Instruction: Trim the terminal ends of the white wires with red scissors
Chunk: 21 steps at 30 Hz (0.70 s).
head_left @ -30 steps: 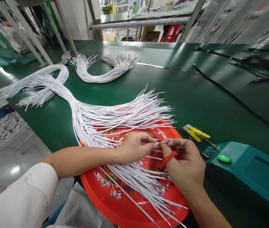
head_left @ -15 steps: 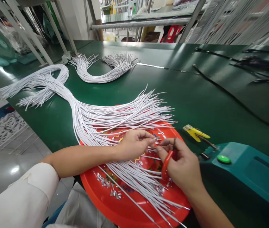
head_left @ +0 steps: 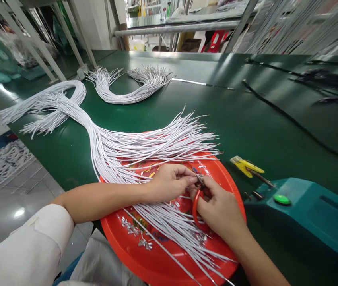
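Note:
Above a red tray (head_left: 121, 250), the fingers of my left hand (head_left: 170, 182) are pinched around the end of a white wire. My right hand (head_left: 218, 206) is closed on red-handled scissors (head_left: 197, 208), whose metal blades meet the fingertips of my left hand. A large bundle of white wires (head_left: 106, 147) spreads over the tray in two fans, one behind my hands and one in front. Small silvery scraps (head_left: 130, 227) lie on the tray's left part. The exact tip of the held wire is hidden between my fingers.
On the green table (head_left: 204, 107), more white wire bundles (head_left: 127, 97) lie further back. A teal device (head_left: 312, 214) with a green button and a yellow clip (head_left: 246, 166) stand at the right. Black cables (head_left: 294, 123) run behind. A basket of white coils (head_left: 4, 163) is at lower left.
My right hand has moved left with the scissors, and the blades have come up against my left fingertips. My left hand has barely shifted.

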### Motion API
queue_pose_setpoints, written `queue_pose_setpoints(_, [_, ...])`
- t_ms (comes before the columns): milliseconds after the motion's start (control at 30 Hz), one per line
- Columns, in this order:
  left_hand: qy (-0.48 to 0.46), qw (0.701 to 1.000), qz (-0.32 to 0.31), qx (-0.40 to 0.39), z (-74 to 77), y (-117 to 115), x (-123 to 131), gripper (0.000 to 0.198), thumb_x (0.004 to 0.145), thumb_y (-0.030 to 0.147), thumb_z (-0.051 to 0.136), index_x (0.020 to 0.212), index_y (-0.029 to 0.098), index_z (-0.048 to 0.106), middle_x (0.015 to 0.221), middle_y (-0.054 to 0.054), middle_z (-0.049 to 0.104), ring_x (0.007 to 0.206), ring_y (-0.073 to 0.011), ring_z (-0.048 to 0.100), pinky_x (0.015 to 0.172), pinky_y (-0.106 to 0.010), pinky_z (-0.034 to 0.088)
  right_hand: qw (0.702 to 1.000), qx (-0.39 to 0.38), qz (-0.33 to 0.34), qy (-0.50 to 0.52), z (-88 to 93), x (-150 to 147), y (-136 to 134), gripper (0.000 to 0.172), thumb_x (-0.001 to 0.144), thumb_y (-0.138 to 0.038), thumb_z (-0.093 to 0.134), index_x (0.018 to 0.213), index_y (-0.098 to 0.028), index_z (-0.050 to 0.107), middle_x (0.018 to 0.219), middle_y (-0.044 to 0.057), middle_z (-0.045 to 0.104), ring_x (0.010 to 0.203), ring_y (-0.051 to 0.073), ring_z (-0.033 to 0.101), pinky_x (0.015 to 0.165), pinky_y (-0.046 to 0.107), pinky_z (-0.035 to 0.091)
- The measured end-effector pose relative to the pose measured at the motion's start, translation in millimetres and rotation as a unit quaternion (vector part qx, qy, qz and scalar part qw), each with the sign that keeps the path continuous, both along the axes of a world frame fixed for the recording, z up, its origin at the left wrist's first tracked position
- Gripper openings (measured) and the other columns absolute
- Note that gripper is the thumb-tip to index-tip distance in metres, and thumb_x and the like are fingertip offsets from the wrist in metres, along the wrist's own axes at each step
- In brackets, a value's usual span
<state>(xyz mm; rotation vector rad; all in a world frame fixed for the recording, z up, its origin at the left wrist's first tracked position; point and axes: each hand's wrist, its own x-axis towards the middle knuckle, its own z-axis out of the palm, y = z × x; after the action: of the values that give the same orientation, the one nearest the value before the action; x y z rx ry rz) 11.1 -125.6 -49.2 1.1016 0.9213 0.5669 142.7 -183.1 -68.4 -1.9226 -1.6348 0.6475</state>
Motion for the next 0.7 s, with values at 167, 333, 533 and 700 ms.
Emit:
queue_pose_setpoints(167, [0.010, 1.000, -0.012, 0.018, -1.9, 0.6, -0.6, 0.008, 0.077, 0.008, 0.055, 0.071, 0.010, 0.059, 0.060, 0.002, 0.057, 0.054, -0.0050, 0.050, 0.063, -0.021, 0.043, 1.000, 0.002, 0.002, 0.003, -1.4, 0.5, -1.2, 0.017, 0.071, -0.039, 0.048, 0.074, -0.024, 0.055, 0.045, -0.004, 0.049, 0.041, 0.015, 0.046, 0.043, 0.025, 0.031])
queue_pose_setpoints(333, [0.025, 0.997, -0.029, 0.063, -2.0, 1.2, -2.7, 0.009, 0.078, 0.009, 0.054, 0.071, 0.010, 0.060, 0.060, 0.001, 0.057, 0.055, -0.0051, 0.049, 0.058, -0.019, 0.041, 0.996, -0.010, -0.001, 0.094, -1.5, 0.8, 1.7, 0.016, 0.068, -0.038, 0.053, 0.072, -0.023, 0.057, 0.050, -0.003, 0.053, 0.042, 0.013, 0.046, 0.042, 0.025, 0.033])
queue_pose_setpoints(533, [0.029, 0.998, -0.019, 0.047, 2.3, 0.7, -3.8, 0.009, 0.080, 0.015, 0.054, 0.075, 0.010, 0.060, 0.057, 0.003, 0.052, 0.047, -0.0037, 0.042, 0.048, -0.018, 0.034, 0.928, 0.033, -0.174, 0.327, -0.9, 5.1, 6.3, 0.025, 0.064, -0.040, 0.065, 0.078, -0.021, 0.055, 0.051, -0.004, 0.053, 0.044, 0.012, 0.047, 0.042, 0.024, 0.039])
queue_pose_setpoints(700, [0.052, 0.998, -0.010, 0.034, 3.4, 2.6, -1.6, 0.009, 0.081, 0.013, 0.054, 0.077, 0.009, 0.061, 0.056, 0.003, 0.053, 0.045, -0.0024, 0.040, 0.047, -0.017, 0.034, 0.907, 0.096, -0.166, 0.374, 3.9, -1.1, 3.6, 0.032, 0.060, -0.035, 0.074, 0.083, -0.022, 0.056, 0.067, -0.002, 0.062, 0.052, 0.011, 0.053, 0.051, 0.025, 0.046])
